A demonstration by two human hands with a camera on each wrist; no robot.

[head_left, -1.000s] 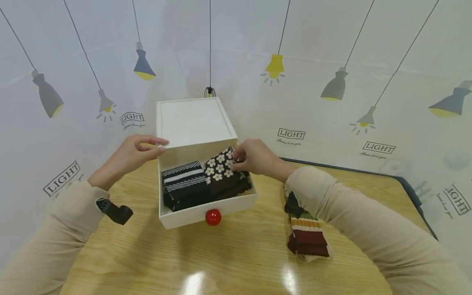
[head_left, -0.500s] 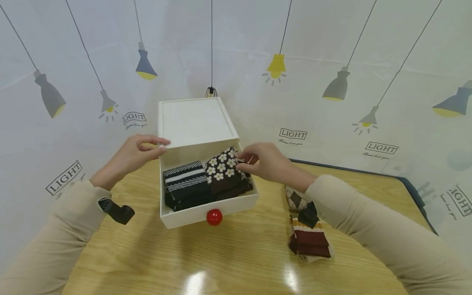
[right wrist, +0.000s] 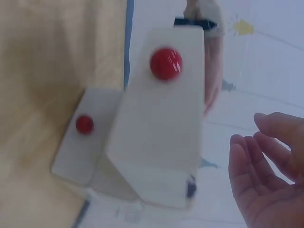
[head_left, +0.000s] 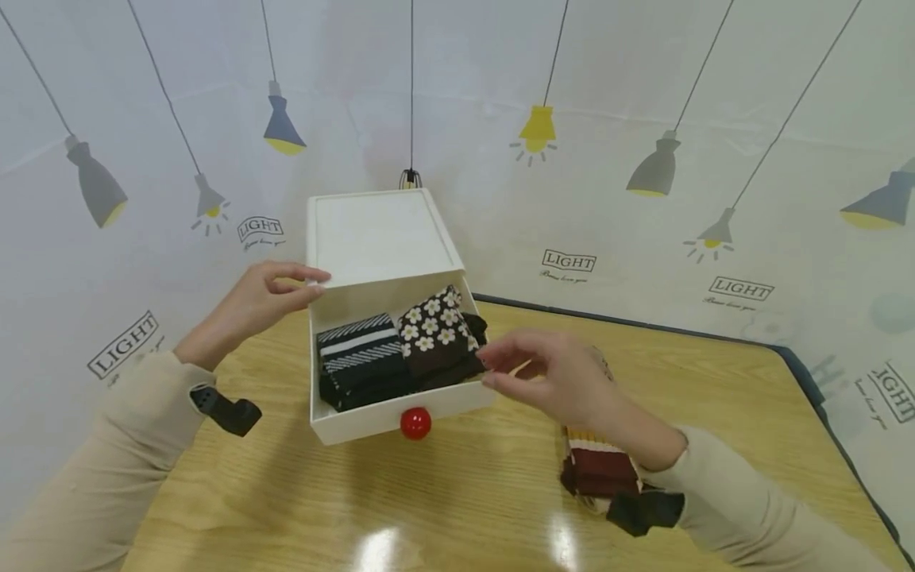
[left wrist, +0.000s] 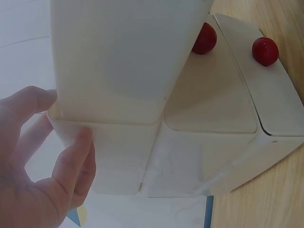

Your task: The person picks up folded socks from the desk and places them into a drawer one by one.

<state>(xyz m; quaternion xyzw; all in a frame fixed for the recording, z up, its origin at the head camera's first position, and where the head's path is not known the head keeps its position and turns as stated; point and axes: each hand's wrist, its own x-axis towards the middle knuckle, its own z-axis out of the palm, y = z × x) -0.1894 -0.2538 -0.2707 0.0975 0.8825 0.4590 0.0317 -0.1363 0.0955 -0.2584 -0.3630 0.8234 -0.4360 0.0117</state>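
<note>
A white drawer cabinet (head_left: pixel 382 238) stands on the table with its top drawer (head_left: pixel 400 417) pulled out. Folded socks fill the drawer: black socks with white stripes (head_left: pixel 360 349) on the left and daisy-patterned socks (head_left: pixel 429 326) on the right. My left hand (head_left: pixel 257 302) touches the cabinet's upper front left corner, and the left wrist view has fingertips (left wrist: pixel 84 135) resting against its side. Just off the drawer's right front corner is my right hand (head_left: pixel 557 377), fingers loosely bent, holding nothing. Below it lie folded maroon socks (head_left: pixel 600 469), partly covered by the arm.
A red knob (head_left: pixel 415 423) sticks out from the pulled-out drawer's front. In the left wrist view, lower drawers with a red knob (left wrist: pixel 265 51) sit beneath. The wooden table (head_left: pixel 443 508) reaches a backdrop (head_left: pixel 486 183) printed with lamps.
My right hand has let go of the daisy-patterned socks and moved right and toward me, out of the drawer. The left hand stays at the cabinet's corner.
</note>
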